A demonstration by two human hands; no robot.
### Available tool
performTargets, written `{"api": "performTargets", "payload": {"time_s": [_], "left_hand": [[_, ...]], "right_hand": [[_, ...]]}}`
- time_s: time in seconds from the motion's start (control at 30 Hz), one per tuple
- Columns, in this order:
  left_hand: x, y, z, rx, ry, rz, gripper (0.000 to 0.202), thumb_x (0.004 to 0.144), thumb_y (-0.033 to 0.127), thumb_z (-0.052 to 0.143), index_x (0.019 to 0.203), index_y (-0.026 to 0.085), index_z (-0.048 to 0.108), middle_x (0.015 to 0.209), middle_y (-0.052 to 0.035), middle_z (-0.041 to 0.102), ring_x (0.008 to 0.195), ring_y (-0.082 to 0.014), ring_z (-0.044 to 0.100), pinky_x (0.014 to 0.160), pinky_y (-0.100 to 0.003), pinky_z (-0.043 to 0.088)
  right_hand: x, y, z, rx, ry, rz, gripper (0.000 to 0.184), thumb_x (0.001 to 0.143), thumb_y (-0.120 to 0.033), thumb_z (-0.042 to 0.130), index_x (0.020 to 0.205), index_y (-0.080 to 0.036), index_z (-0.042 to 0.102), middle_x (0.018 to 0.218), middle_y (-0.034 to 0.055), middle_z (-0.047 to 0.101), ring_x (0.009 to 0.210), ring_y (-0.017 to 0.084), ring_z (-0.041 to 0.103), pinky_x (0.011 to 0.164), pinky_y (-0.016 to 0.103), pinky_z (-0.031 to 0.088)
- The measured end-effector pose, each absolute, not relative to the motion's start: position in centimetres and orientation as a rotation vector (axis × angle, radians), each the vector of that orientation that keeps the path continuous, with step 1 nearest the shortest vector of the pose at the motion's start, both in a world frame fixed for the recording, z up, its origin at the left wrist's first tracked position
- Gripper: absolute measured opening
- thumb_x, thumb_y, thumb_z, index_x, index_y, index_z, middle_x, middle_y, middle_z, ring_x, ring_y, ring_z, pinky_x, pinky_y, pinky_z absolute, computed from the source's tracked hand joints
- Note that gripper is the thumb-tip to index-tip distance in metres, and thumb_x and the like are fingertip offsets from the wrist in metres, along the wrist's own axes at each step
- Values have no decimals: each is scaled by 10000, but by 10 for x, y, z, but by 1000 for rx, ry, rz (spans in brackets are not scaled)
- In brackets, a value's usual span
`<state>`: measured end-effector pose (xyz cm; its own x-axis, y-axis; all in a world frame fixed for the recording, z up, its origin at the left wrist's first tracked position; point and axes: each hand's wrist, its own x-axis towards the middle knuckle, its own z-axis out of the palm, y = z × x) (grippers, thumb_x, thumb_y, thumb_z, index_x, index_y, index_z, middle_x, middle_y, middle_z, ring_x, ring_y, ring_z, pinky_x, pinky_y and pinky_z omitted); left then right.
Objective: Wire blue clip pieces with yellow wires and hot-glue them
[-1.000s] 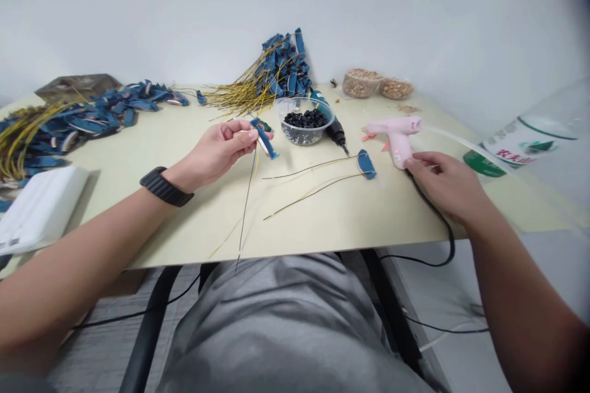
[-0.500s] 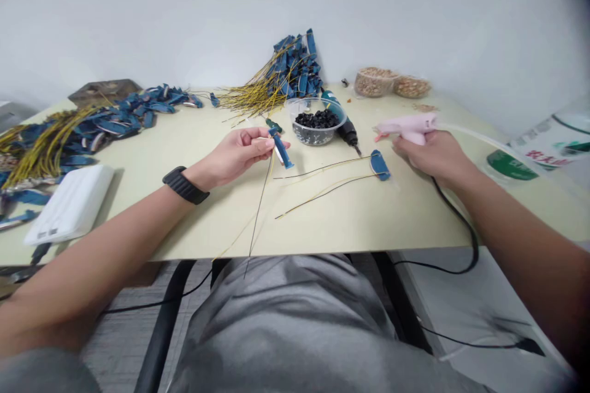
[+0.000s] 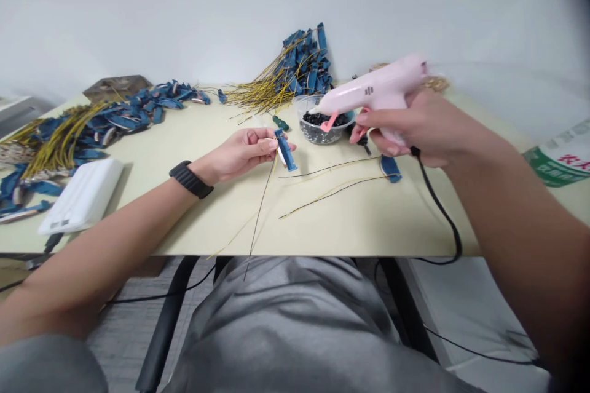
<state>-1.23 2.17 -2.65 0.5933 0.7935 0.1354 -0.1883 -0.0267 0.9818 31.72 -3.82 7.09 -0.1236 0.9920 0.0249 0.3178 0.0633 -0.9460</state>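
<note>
Glue gun [image 3: 378, 91], pale pink, was up off the table in the person's right hand [image 3: 428, 125], fingers curled round the handle, nozzle aimed left. From where I stood the nozzle crossed in front of a clear tub [image 3: 325, 134] of little black parts [image 3: 318, 119]; couldn't tell how high above it. Black cord [image 3: 446, 221] drooped from the bottom of the grip.

The small blue piece [image 3: 288, 152] was in the left hand [image 3: 249, 150], pinched narrow between thumb and fingers, left of the gun and just this side of the tub. It had a pale strip along one side, and thin black and yellow wires [image 3: 262, 208] hung off it past the front edge of the table [image 3: 230, 221]. That wrist had a black watch band [image 3: 191, 179].

Second blue piece [image 3: 391, 169] lay on the table just below the right hand, its wires [image 3: 329, 195] stretched out left. A dark green thing [image 3: 280, 123] sat near the left fingers, kinda hard to make out. Further back, a big heap of blue pieces [image 3: 304, 61] with yellow wires leaned by the wall [image 3: 207, 5], another pile [image 3: 94, 125] ran along the left, next to a white box [image 3: 83, 196]. Green-labelled bottle [image 3: 560, 165] at far right.
</note>
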Motion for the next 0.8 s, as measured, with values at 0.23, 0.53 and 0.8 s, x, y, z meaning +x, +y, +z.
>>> {"api": "performTargets", "payload": {"time_s": [0.23, 0.53, 0.8], "left_hand": [[-13, 24, -30, 1430, 550, 798, 470, 915, 517, 1089, 1143, 139, 930, 1166, -131, 908, 981, -182, 845, 941, -295, 647], [-9, 20, -33, 1399, 525, 778, 457, 911, 499, 1095, 1121, 136, 913, 1219, -160, 920, 1045, -205, 866, 976, -319, 662], [-9, 23, -31, 1388, 565, 769, 506, 854, 523, 1125, 1114, 143, 912, 1088, -130, 896, 967, -220, 864, 917, -335, 667]], "right_hand": [[302, -36, 53, -1365, -1645, 1208, 152, 990, -158, 855, 893, -195, 743, 662, 17, 654, 451, 95, 426, 420, 271, 279], [293, -48, 55, -1381, -1663, 1191, 202, 975, -81, 787, 798, -146, 714, 717, 41, 742, 408, 42, 430, 430, 249, 276], [297, -42, 45, -1360, -1713, 1185, 298, 981, -96, 763, 696, -158, 705, 603, 32, 661, 413, 56, 435, 449, 237, 301]]}}
